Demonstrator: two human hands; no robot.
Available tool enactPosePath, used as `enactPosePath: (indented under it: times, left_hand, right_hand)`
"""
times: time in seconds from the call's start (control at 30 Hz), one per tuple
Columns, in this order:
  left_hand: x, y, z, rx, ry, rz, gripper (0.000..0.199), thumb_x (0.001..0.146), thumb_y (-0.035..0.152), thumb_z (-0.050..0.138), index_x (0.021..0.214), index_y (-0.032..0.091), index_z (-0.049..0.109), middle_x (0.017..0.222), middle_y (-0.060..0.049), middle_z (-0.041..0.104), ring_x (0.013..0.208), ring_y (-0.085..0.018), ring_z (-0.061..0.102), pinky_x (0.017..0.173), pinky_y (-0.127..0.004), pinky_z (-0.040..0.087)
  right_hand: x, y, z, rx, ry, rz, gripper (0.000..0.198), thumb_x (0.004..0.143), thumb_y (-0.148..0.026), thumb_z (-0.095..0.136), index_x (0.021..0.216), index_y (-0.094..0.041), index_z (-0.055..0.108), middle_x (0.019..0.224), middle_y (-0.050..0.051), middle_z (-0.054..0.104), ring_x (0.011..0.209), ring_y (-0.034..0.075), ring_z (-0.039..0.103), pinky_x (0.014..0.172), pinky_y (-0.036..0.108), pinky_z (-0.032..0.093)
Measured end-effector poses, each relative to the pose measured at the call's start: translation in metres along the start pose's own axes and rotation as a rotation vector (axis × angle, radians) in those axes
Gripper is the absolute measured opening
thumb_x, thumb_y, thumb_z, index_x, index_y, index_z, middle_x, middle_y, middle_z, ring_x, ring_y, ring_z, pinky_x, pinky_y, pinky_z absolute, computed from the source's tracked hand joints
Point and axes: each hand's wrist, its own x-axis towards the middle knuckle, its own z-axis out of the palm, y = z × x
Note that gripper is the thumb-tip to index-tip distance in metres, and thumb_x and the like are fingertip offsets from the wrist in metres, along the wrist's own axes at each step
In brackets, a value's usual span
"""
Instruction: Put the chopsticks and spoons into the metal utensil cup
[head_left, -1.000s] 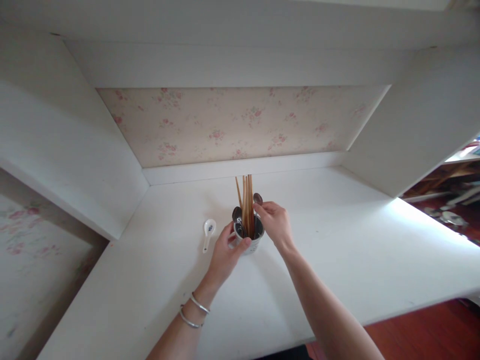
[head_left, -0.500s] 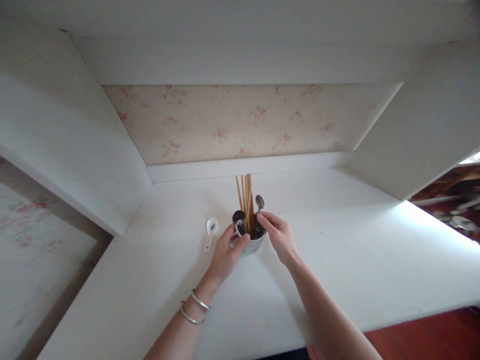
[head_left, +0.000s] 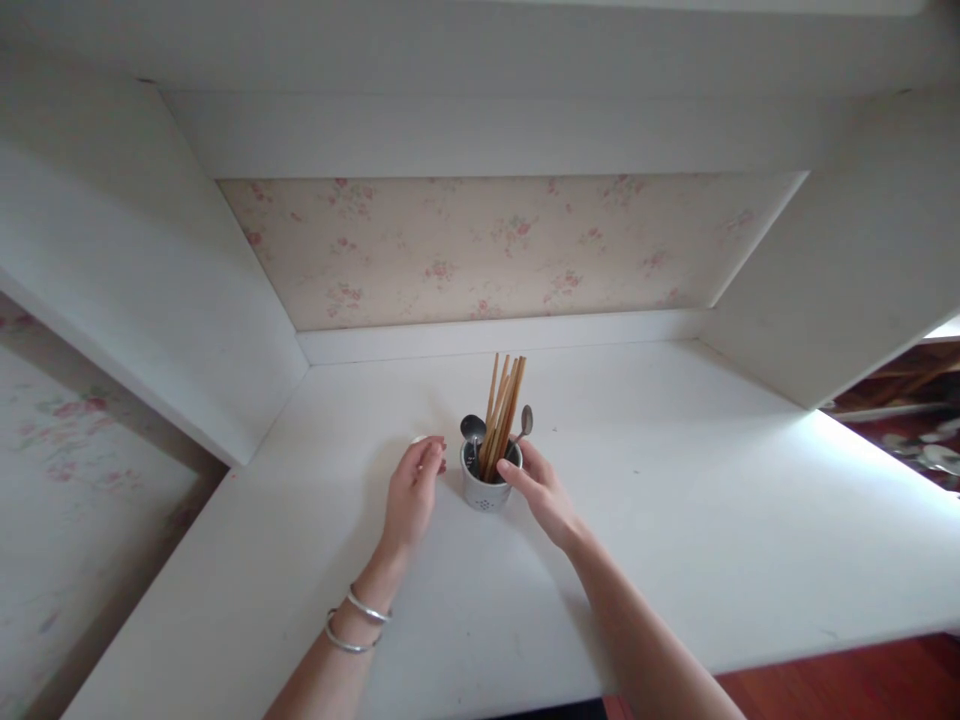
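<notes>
One cup of chopsticks at centre, with near-side mark too small to read: holds by its right in right hand. Curls left hand over mostly hidden white spoon; cannot tell if gripped.

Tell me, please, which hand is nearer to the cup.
Right: the right hand touches the cup at its right rim. The left hand is apart from it, on its left side.
</notes>
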Motion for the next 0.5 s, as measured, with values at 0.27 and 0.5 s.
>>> enactPosePath:
  times: [0.27, 0.5]
  left_hand:
    - [0.037, -0.013, -0.06, 0.747, 0.085, 0.115, 0.033, 0.084, 0.045, 0.049, 0.099, 0.019, 0.063, 0.09, -0.005, 0.066, 0.078, -0.019, 0.061, 0.077, -0.03, 0.046]
    - [0.053, -0.028, -0.061, 0.945, -0.328, 0.209, 0.022, 0.081, 0.032, 0.057, 0.098, 0.024, 0.068, 0.1, -0.006, 0.066, 0.092, -0.02, 0.061, 0.085, -0.028, 0.043]
  right_hand:
    - [0.0, -0.002, -0.002, -0.016, 0.002, 0.013, 0.042, 0.082, -0.042, 0.062, 0.12, -0.024, 0.058, 0.122, 0.006, 0.063, 0.117, 0.029, 0.055, 0.093, 0.042, 0.046]
    - [-0.001, -0.002, -0.003, 0.005, 0.002, 0.015, 0.043, 0.082, -0.043, 0.062, 0.12, -0.024, 0.059, 0.119, 0.007, 0.065, 0.105, 0.027, 0.062, 0.09, 0.041, 0.048]
